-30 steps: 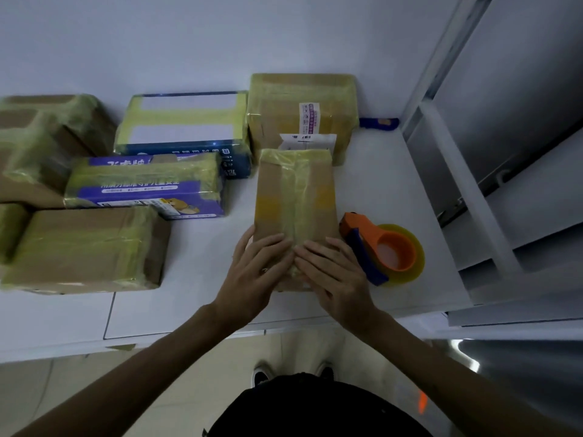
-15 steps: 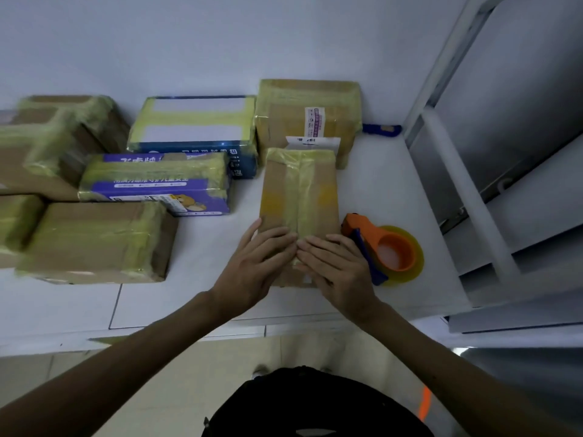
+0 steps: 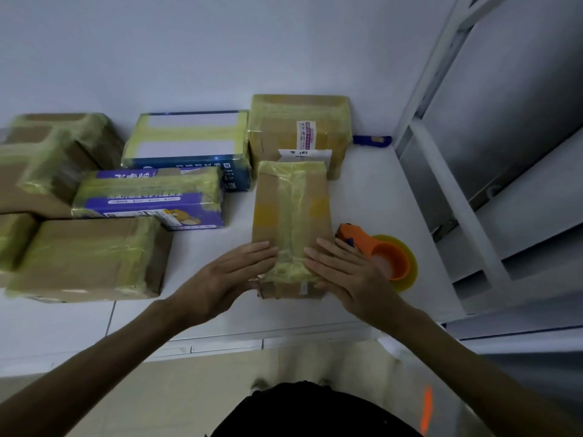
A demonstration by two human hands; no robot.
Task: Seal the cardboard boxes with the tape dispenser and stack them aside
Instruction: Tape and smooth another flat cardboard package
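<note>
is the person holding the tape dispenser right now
No, the tape dispenser lies on the table while the left hand and the right hand rest flat on the box.

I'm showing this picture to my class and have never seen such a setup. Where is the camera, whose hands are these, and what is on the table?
No machine: a person wears a camera on the head, looking down at their bare hands. The left hand and right hand press flat, fingers straight, on the near end of a narrow brown cardboard box wrapped in yellowish tape; nothing is gripped. Right of it on the white table lies an orange tape dispenser with a yellow roll. More taped boxes lie left and behind, including a purple printed box.
</note>
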